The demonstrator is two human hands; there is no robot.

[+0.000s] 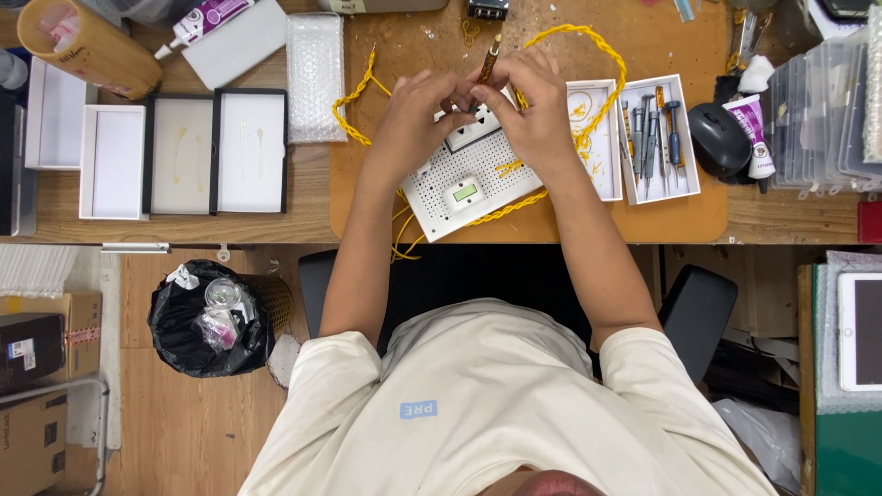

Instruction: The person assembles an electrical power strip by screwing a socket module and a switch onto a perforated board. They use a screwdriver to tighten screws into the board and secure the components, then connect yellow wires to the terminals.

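Screwdriver (489,57) tip hidden (both hands (478,115) cover it) above perforated board (441,197).

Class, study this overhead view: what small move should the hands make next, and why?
Probably lower the tool tip onto the white socket block. Both hands, left hand and right hand, meet there around the brown-handled tool, on the white perforated board.

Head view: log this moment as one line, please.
left hand: fingers at tool base | right hand: holds amber-handled tool | below: white perforated board | around: yellow twisted wire
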